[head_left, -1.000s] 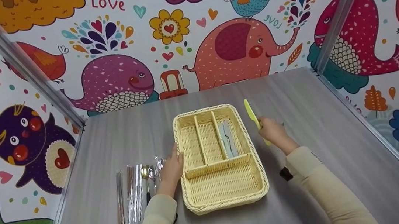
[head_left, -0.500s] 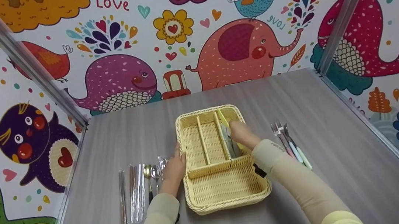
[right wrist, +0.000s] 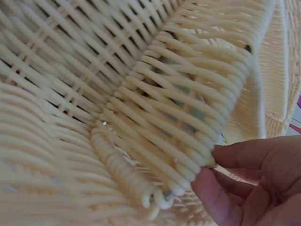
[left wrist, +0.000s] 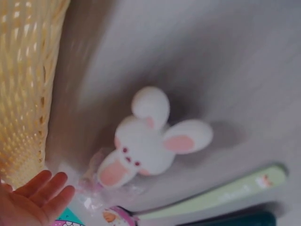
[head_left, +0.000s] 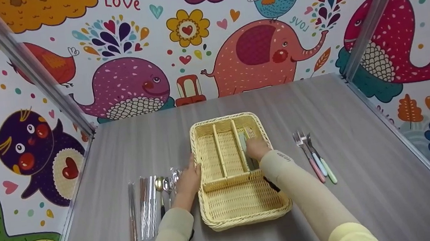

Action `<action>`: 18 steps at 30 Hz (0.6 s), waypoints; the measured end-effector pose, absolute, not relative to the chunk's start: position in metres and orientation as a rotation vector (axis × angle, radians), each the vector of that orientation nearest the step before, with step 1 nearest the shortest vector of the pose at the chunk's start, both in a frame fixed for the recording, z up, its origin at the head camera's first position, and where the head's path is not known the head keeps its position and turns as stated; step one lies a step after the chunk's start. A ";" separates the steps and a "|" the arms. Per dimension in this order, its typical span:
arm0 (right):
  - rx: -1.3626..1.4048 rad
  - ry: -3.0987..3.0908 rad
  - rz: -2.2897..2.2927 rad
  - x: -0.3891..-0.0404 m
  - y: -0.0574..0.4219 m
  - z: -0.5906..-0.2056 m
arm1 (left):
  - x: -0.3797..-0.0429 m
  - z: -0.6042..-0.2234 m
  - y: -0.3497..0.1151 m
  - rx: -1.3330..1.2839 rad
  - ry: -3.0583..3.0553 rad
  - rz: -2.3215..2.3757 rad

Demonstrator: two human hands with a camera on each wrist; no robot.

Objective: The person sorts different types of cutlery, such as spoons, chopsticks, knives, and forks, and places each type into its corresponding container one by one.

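The cream woven basket (head_left: 243, 199) has three long compartments and a wide front one. My left hand (head_left: 188, 182) touches its left side with extended fingers. Inside the right compartment, my right hand (head_left: 257, 148) pinches the yellow knife, mostly hidden in the head view; a small yellowish end (right wrist: 210, 163) shows between thumb and finger beside the woven divider (right wrist: 164, 103). Grey-green knives (head_left: 243, 143) lie along that compartment's left side. Near my left hand, the left wrist view shows a white rabbit figure (left wrist: 146, 146) with pink ears and a light green handle (left wrist: 225, 193).
Left of the basket lie wrapped chopsticks (head_left: 148, 207), a bare-looking pair of chopsticks (head_left: 132, 215) and spoons (head_left: 159, 184). To the right are forks (head_left: 301, 141) with coloured handles and a green-handled knife (head_left: 327, 168). Cartoon-printed walls (head_left: 131, 85) enclose the grey table (head_left: 90, 229).
My right hand has carried the yellow knife leftward from beyond the basket into its right compartment and lowered it there. The left hand stays at the basket's left side.
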State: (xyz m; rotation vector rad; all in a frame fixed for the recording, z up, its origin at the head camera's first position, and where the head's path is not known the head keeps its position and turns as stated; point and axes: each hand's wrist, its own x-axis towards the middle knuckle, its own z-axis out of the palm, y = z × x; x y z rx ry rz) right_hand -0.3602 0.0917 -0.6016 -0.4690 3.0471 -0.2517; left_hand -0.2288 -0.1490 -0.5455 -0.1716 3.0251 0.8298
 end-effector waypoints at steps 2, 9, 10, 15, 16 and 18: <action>-0.496 3.011 -0.186 -0.384 0.098 -0.647 | -0.229 -0.545 -0.149 -0.170 3.027 0.835; -0.389 2.839 -0.267 -0.425 0.110 -0.714 | -0.228 -0.545 -0.151 -0.139 3.026 0.852; -0.403 2.854 -0.273 -0.429 0.112 -0.720 | -0.228 -0.546 -0.152 -0.135 3.026 0.851; -0.409 2.825 -0.284 -0.420 0.112 -0.690 | -0.227 -0.546 -0.151 -0.146 3.028 0.858; -0.391 2.810 -0.273 -0.409 0.108 -0.663 | -0.227 -0.546 -0.151 -0.150 3.028 0.860; -0.460 2.841 -0.233 -0.379 0.101 -0.600 | -0.228 -0.546 -0.149 -0.152 3.026 0.862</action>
